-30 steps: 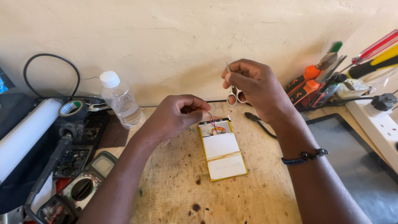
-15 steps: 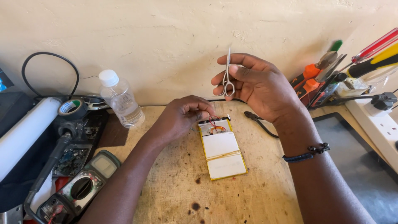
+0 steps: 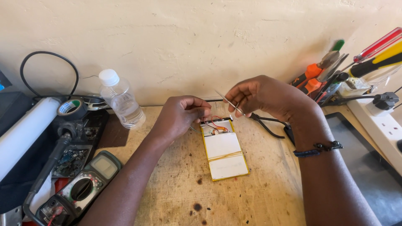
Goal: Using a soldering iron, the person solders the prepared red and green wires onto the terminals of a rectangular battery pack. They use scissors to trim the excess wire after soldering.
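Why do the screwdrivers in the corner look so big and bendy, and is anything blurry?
Head view: the wide lens stretches the edges, so the screwdrivers at top right look large and slanted. The light is soft and even, with faint shadows under the left hand and right hand. The tweezers are thin and slightly blurred; the bottle and meter are sharp.

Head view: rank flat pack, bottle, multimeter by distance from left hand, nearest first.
From the left hand:
1. Flat pack, white with yellow edge, just right of the hand, by its fingertips.
2. Bottle, to the left, by the wall.
3. Multimeter, lower left, near the table's front.
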